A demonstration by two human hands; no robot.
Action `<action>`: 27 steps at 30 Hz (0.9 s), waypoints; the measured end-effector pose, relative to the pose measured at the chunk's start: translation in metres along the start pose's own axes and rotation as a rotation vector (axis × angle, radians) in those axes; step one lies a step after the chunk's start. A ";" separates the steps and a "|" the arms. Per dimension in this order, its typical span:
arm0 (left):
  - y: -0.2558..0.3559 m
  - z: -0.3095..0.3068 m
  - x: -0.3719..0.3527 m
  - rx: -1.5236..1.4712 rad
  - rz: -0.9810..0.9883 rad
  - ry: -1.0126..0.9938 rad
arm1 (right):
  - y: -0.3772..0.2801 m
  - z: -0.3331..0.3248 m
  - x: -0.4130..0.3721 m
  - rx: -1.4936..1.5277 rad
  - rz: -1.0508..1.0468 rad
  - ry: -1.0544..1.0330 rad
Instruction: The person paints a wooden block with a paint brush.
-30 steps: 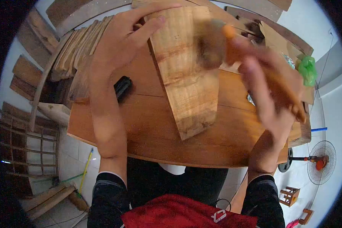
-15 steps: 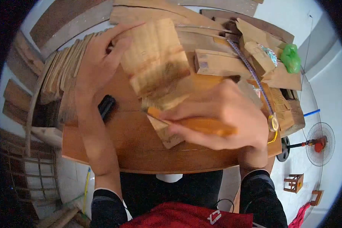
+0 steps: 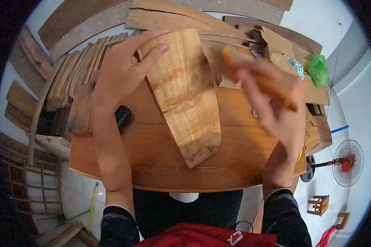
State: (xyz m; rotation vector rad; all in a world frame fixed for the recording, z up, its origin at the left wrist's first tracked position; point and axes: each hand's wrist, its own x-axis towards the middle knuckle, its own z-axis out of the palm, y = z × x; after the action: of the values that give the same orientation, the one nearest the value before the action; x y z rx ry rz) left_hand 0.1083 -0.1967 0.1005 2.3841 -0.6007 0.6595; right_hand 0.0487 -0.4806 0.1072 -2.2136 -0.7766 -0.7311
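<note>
My left hand (image 3: 126, 68) grips the upper left edge of a tapered wooden board (image 3: 185, 99), its thumb on the face. The board is tilted over the brown table (image 3: 148, 168), its narrow end low near the front. My right hand (image 3: 276, 94), blurred by motion, is closed around an orange-brown tool (image 3: 272, 84) to the right of the board and apart from it. The tool's exact form is too blurred to tell. A small black object (image 3: 123, 116) lies beside my left forearm.
Thin wooden boards (image 3: 80, 68) stand stacked at the left. At the back right are cardboard (image 3: 278, 43) and a green plastic bag (image 3: 318, 71). A fan (image 3: 347, 163) and a small stool (image 3: 318, 205) stand on the floor at the right.
My right hand has moved up and right with the tool, off the board's lower part. More of the board's face shows. My left hand still holds the board.
</note>
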 end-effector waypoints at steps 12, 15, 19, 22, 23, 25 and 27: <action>-0.010 0.007 0.001 -0.088 0.070 0.078 | -0.010 0.021 -0.003 0.085 -0.110 0.052; -0.015 0.013 0.003 -0.134 0.126 0.122 | -0.028 0.018 -0.009 0.107 -0.265 -0.286; -0.019 0.012 0.001 -0.100 0.187 0.143 | -0.013 0.020 -0.008 0.369 0.268 -0.104; -0.014 0.003 -0.005 -0.003 0.094 0.067 | -0.009 0.020 -0.004 0.182 0.042 0.024; -0.014 0.003 -0.004 0.042 0.065 0.027 | -0.007 0.024 -0.007 0.180 -0.151 -0.081; -0.016 0.006 0.002 -0.038 0.105 0.075 | -0.009 0.022 -0.007 0.209 -0.343 -0.271; -0.021 0.007 0.006 -0.060 0.095 0.071 | -0.013 0.023 -0.006 0.267 -0.343 -0.452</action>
State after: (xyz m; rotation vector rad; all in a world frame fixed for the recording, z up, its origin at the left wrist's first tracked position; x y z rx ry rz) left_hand 0.1263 -0.1880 0.0902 2.2775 -0.6971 0.7537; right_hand 0.0420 -0.4575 0.0943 -2.0407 -1.4158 -0.2515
